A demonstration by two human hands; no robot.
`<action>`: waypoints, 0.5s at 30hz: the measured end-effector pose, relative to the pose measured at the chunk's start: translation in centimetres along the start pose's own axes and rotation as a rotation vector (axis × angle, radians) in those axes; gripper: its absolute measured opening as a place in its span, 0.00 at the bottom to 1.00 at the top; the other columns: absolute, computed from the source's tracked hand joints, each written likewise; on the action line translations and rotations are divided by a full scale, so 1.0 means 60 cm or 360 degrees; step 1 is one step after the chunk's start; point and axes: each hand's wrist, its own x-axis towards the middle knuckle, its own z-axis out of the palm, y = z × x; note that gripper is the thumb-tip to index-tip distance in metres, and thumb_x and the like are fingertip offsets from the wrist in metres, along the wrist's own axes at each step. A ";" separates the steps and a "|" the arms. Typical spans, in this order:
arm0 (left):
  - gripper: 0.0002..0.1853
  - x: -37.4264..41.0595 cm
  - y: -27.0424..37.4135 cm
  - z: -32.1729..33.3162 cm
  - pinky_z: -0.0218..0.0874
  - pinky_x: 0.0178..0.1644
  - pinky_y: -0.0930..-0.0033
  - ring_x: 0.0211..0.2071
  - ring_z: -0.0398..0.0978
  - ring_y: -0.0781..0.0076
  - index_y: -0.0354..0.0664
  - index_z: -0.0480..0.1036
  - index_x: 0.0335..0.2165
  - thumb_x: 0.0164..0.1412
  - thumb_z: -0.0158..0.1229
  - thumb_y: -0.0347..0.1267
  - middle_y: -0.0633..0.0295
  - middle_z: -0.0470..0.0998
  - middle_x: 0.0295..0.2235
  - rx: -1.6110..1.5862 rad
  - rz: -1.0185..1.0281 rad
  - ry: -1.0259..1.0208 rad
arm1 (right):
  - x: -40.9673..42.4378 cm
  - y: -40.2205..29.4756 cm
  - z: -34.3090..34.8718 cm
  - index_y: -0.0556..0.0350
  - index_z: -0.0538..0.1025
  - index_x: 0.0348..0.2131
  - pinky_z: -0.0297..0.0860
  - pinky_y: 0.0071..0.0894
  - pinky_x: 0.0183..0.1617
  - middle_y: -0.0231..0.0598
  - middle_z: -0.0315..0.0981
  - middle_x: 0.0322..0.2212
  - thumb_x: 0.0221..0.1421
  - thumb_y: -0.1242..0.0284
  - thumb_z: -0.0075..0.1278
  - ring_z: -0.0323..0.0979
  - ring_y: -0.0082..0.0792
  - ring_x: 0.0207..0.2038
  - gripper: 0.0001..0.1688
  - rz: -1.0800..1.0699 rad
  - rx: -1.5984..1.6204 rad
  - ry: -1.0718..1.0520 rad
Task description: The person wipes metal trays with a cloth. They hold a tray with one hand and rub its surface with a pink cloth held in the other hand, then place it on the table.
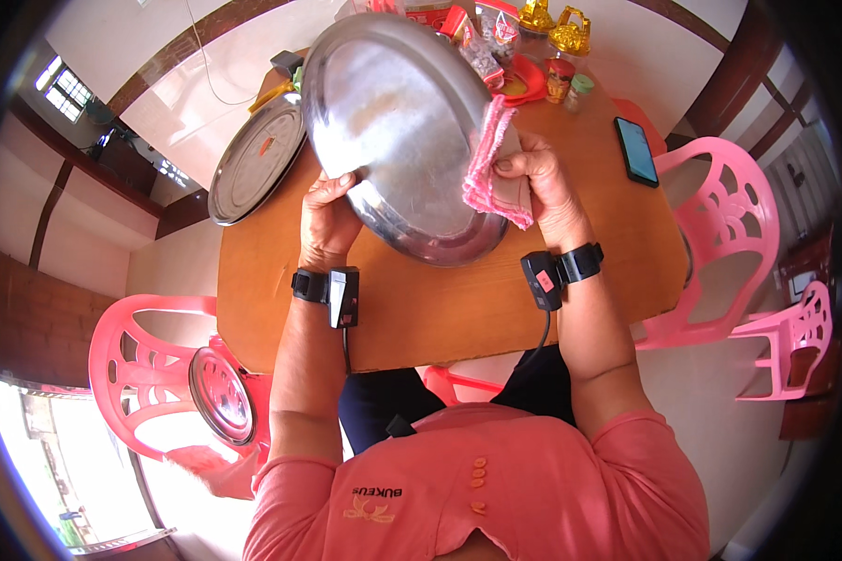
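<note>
An oval stainless-steel tray is held up, tilted, above the wooden table. My left hand grips its lower left rim, the thumb lying on the metal face. At the right rim my right hand holds a folded cloth with pink stitched edges, thumb on top. The cloth lies against the tray's edge, and my right fingers behind it are hidden. Light reflects brightly off the tray's surface. To the left, a second oval metal tray with a red sticker overhangs the table's edge.
Snack bags, a red plastic dish, a small jar with a green lid and gold-lidded containers crowd the far side. A phone lies at right. Pink plastic chairs flank the table; another metal tray rests on the left chair.
</note>
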 end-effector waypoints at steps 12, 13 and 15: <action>0.24 0.005 0.019 -0.040 0.55 0.59 0.54 0.47 0.69 0.58 0.36 0.69 0.48 0.50 0.60 0.25 0.59 0.75 0.42 -0.0221 0.0381 0.0435 | 0.035 0.089 0.047 0.64 0.73 0.41 0.72 0.33 0.47 0.43 0.75 0.38 0.53 0.77 0.54 0.75 0.34 0.39 0.15 0.0115 0.0460 0.0045; 0.23 0.006 0.020 -0.036 0.55 0.59 0.54 0.47 0.69 0.58 0.35 0.69 0.48 0.50 0.60 0.26 0.59 0.75 0.42 -0.0228 0.0395 0.0456 | 0.034 0.093 0.050 0.64 0.73 0.41 0.72 0.33 0.47 0.44 0.75 0.38 0.53 0.77 0.54 0.75 0.34 0.40 0.15 0.0144 0.0497 0.0052; 0.21 0.010 0.020 -0.054 0.55 0.59 0.54 0.48 0.69 0.57 0.36 0.69 0.47 0.52 0.58 0.27 0.58 0.75 0.44 -0.0242 0.0386 0.0487 | 0.034 0.098 0.051 0.64 0.73 0.41 0.72 0.34 0.48 0.44 0.75 0.38 0.52 0.78 0.53 0.75 0.36 0.40 0.14 0.0199 0.0520 0.0066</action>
